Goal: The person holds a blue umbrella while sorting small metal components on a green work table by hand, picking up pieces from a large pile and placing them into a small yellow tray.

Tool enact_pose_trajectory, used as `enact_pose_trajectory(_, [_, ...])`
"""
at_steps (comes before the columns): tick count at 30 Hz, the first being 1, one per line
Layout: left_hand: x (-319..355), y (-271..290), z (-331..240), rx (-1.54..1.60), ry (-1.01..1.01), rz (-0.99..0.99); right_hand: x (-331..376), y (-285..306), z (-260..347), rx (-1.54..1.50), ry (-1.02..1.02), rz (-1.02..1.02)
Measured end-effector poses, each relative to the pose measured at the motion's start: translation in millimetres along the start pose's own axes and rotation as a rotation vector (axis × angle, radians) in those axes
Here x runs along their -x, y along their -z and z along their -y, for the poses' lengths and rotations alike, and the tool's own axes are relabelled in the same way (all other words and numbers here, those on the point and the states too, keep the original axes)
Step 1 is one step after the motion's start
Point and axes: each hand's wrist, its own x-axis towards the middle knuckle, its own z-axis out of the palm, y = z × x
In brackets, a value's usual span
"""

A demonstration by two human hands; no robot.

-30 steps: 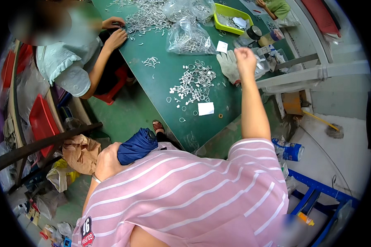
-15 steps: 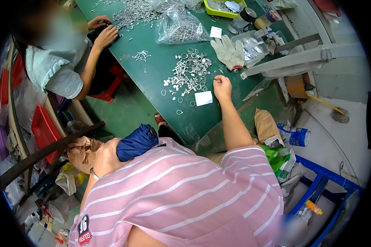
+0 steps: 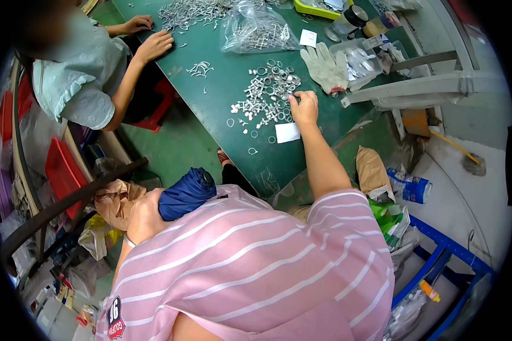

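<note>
Your right hand (image 3: 304, 107) lies just above the centre of the frame, on the green worktable (image 3: 222, 85), knuckles up and fingers curled together at the right edge of a pile of small metal rings and clips (image 3: 264, 94). The fingertips touch the nearest pieces; whether one is pinched between them cannot be told. A small white paper slip (image 3: 287, 132) lies flat on the table directly below the hand, touching or nearly touching the wrist.

Your left hand (image 3: 145, 213) sits left of centre in the lower half, off the table, pressed against a rolled dark-blue cloth bundle (image 3: 186, 193). The bundle hides the fingers, so you cannot tell whether they are closed on it.

Upper right of the pile, a pair of pale work gloves (image 3: 326, 67) lies flat, with a clear plastic tray (image 3: 361, 57) just beside it. At the top centre a clear plastic bag of metal parts (image 3: 255, 29) rests on the table, and a second heap of metal parts (image 3: 188, 11) spreads toward the upper left.

At the upper left a co-worker in a light-green top rests both hands (image 3: 153, 44) on the table edge near a few loose clips (image 3: 199, 69).
</note>
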Motion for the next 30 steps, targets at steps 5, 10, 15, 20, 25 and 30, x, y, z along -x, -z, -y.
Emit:
enact_pose_trajectory(5, [-6.2,-6.4,6.9,-0.044,-0.060,0.011,-5.3,3.7,2.3,0.031,0.001,0.098])
enact_pose_trajectory(10, [-9.8,-5.8,0.7,-0.044,-0.064,0.030,-1.9,11.8,-2.5,0.062,0.120,0.085])
enact_pose_trajectory(15, [-9.8,-6.8,-1.3,-0.038,-0.064,0.018,1.7,19.8,-13.2,-0.387,-0.076,-0.052])
enact_pose_trajectory(20, [-9.5,-8.4,-5.8,-0.009,-0.061,0.021,24.0,27.9,-3.4,-0.331,0.268,0.244])
enact_pose_trajectory(25, [-8.8,-9.5,-10.4,-0.013,-0.088,0.038,26.7,21.8,-13.4,-0.142,0.103,0.155])
enact_pose_trajectory(30, [-6.2,-9.5,-11.0,-0.013,-0.058,0.047,20.6,22.5,-9.4,-0.179,-0.026,0.178])
